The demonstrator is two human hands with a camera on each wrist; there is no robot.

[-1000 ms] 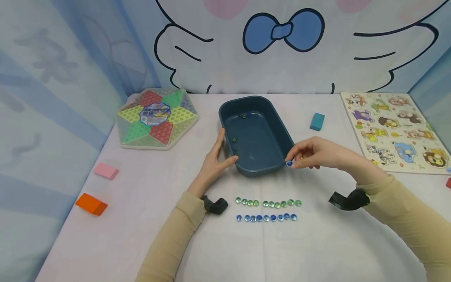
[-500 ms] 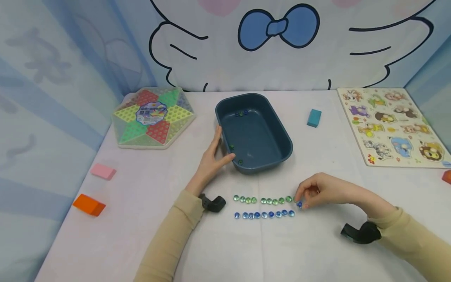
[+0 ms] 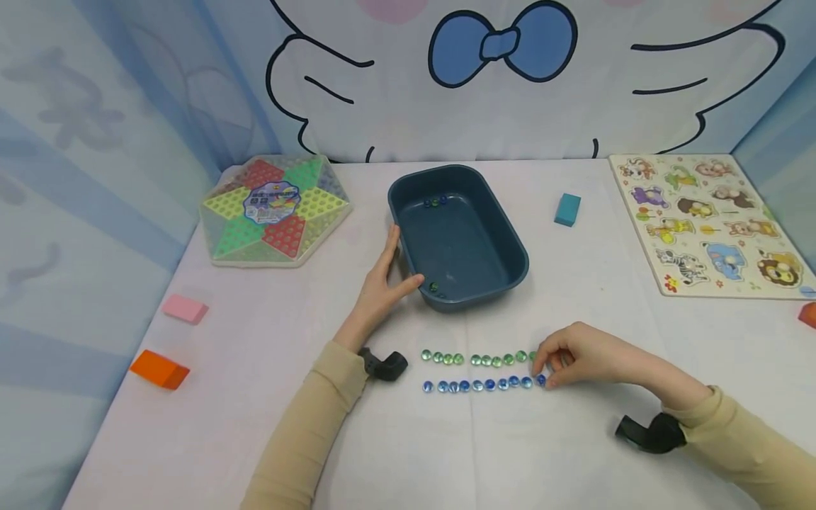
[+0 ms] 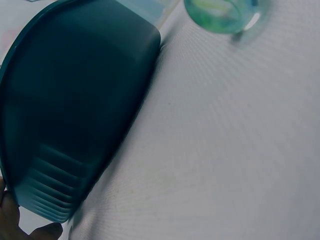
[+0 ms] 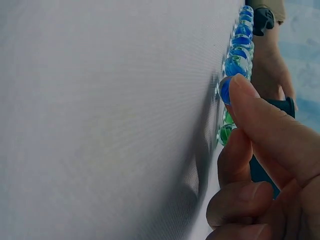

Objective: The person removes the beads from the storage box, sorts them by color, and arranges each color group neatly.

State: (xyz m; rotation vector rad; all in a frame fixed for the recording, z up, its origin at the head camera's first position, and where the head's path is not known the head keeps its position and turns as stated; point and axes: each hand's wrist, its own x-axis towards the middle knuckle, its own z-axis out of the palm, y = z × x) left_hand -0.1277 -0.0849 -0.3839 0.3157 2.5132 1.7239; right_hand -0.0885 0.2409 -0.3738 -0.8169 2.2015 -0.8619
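Note:
A dark blue tub (image 3: 521, 256) stands mid-table with a few marbles (image 3: 435, 202) inside. My left hand (image 3: 390, 275) rests open against its left wall, thumb along the near corner; the left wrist view shows the tub's wall (image 4: 75, 100) and a green marble (image 4: 220, 12). In front of the tub lie a row of green marbles (image 3: 478, 358) and a row of blue marbles (image 3: 472, 385). My right hand (image 3: 547, 371) pinches a blue marble (image 3: 540, 380) at the right end of the blue row. The right wrist view shows that marble (image 5: 224, 90) under my fingertip, touching the cloth.
A hexagonal checkers board (image 3: 274, 211) lies at the back left, an animal puzzle (image 3: 714, 223) at the right. Loose blocks: pink (image 3: 184, 309), orange (image 3: 159, 369), teal (image 3: 567, 210), and a red one (image 3: 808, 314) at the right edge. Fabric walls close the back and left.
My right hand carried the blue marble from the tub's near right corner down to the right end of the blue row. A marble inside the tub rolled toward the near wall. The left hand stayed.

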